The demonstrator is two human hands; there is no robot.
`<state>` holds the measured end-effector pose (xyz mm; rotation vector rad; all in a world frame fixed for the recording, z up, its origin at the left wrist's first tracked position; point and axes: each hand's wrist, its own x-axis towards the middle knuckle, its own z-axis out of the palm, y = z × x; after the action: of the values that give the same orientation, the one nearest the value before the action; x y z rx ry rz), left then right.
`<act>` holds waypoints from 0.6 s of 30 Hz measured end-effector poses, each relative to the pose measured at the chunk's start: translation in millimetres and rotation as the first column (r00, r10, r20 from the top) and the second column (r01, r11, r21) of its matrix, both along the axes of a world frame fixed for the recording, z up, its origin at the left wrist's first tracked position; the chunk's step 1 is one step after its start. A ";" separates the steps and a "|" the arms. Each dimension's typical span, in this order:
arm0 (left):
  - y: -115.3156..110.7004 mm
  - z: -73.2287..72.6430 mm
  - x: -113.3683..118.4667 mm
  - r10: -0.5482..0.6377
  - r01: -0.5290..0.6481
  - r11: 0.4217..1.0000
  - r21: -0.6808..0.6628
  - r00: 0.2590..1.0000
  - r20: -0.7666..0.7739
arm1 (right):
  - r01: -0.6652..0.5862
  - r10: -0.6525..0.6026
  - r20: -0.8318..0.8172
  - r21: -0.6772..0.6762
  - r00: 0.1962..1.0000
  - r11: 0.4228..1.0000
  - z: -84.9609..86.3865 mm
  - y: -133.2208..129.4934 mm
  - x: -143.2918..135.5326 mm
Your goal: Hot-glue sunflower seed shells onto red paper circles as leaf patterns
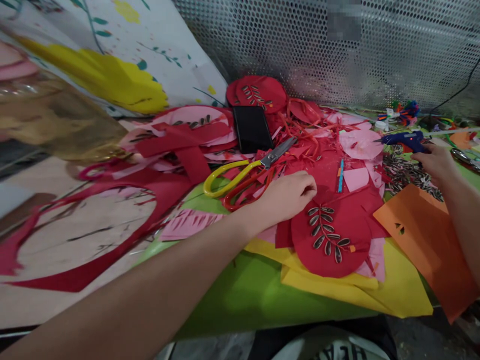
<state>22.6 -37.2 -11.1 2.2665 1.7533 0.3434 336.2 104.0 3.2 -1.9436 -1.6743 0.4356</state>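
Note:
My left hand is curled closed over the upper left edge of a red paper disc; whatever its fingertips pinch, if anything, is hidden. Striped sunflower seeds sit on the disc like leaves along a stem, with a small orange scrap near the stem's lower end. At the right, my right hand grips a dark blue glue gun, its nozzle pointing left over a round pink paper. Scissors with yellow and red handles lie partly open just behind my left hand.
Loose sunflower seeds are heaped under my right hand. Orange paper and yellow paper lie near the front. A black phone rests among red scraps. Behind stands a perforated metal panel; a large clear jar is at left.

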 end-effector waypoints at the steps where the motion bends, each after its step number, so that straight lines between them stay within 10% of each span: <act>1: -0.2 0.4 0.2 0.004 -0.004 1.000 -0.003 1.000 0.005 | 0.004 -0.004 -0.036 0.005 0.999 1.000 0.3 0.0 -0.4; 18: 0.1 0.3 1.7 -0.032 0.031 0.999 0.021 0.998 0.055 | -0.017 -0.006 -0.340 -0.063 0.940 0.998 5.7 -11.7 -14.8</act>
<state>24.4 -37.1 -10.7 2.2729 1.6932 0.4151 321.4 92.3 8.9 -1.7851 -1.4570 0.7887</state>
